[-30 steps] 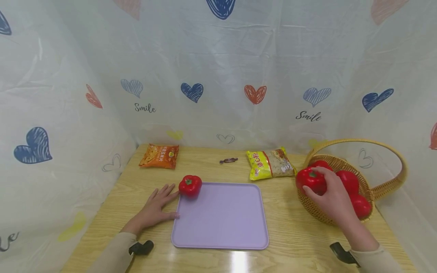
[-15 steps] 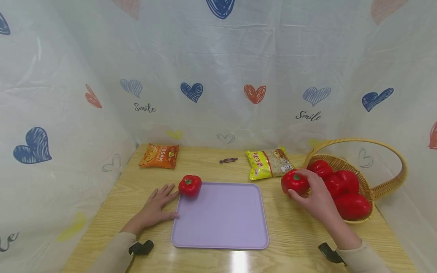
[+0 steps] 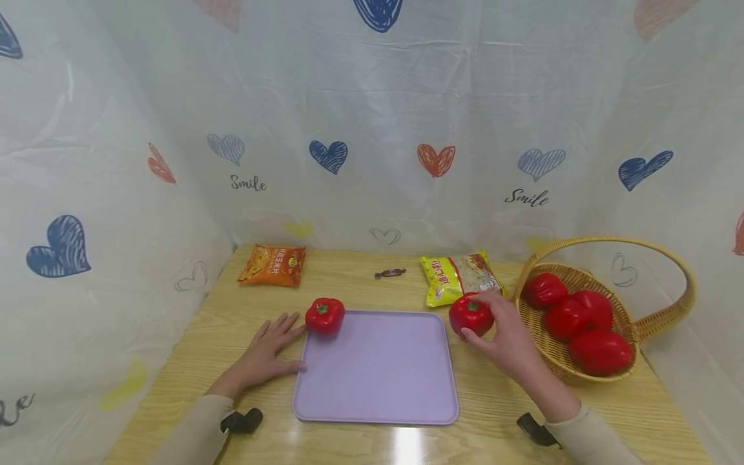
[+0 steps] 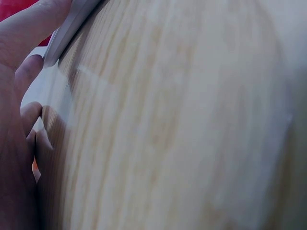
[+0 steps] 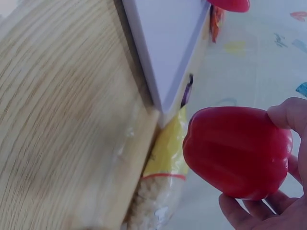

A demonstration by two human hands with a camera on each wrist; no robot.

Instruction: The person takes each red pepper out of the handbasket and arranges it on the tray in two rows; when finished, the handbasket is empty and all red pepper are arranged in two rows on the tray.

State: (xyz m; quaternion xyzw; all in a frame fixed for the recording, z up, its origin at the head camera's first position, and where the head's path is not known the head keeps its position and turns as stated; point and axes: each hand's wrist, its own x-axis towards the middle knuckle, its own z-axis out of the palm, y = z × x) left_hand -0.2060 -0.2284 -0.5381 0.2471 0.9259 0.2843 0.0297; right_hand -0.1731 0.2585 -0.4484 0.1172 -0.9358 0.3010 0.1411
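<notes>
A red bell pepper [image 3: 469, 316] is in the grip of the right hand [image 3: 511, 345], thumb on its near side and fingers round the far and right sides, raised over the counter [image 3: 349, 442] just beside the far right corner of the lilac tray [image 3: 378, 371]. Its green stem end faces up and its long axis runs close to upright; in the right wrist view, which is turned on its side, that axis lies nearly level across the picture, the stem end being the one nearer the thumb. A second pepper [image 3: 323, 314] sits at the tray's far left corner, stem up and tipped a little toward the person. The left hand [image 3: 261, 356] lies spread wide and holds nothing, thumb tip at the tray's left rim and forefinger beside that second pepper; whether the two touch cannot be told. At the right, a wicker basket [image 3: 692, 290] with a tall arched handle holds more red peppers [image 3: 601, 352], the nearest lying on its side, lengthwise from left to right. The counter is pale wood with visible grain and a bright glare at its near edge. Along its far side are an orange snack bag [image 3: 272, 266], a small wrapped candy [image 3: 390, 273] and a yellow snack bag [image 3: 444, 281]. Whitish sheeting [image 3: 372, 97], printed with blue, red and yellow hearts and the word "Smile", hangs behind and at both sides.
</notes>
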